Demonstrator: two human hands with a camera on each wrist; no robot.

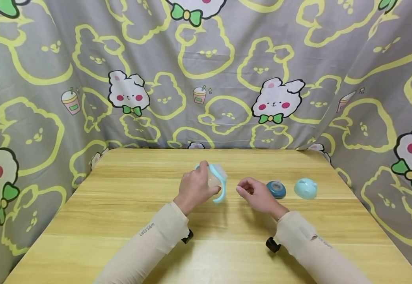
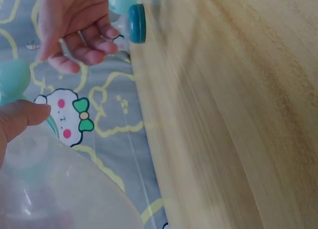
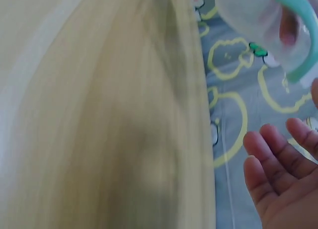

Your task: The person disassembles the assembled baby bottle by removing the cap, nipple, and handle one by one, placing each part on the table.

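Note:
A translucent baby bottle [image 1: 213, 180] with a turquoise two-handled ring is held above the table, tilted with its neck end to the right. My left hand [image 1: 193, 187] grips it round the body; the thumb and the clear bottle wall show in the left wrist view. To the right of the bottle, apart from it, my right hand [image 1: 259, 197] holds nothing, its fingers loosely bent. Just beyond that hand lies a teal collar [image 1: 276, 191] with a clear nipple. Farther right, a light turquoise domed cap [image 1: 306, 188] with small ear-like bumps rests on the table.
The wood-grain table [image 1: 120, 221] spreads below both hands. Behind it and at both sides hangs a grey curtain [image 1: 220, 47] with yellow outlines and white rabbits. A black wrist camera [image 1: 272, 245] sits under the right sleeve, and another [image 1: 188, 236] under the left.

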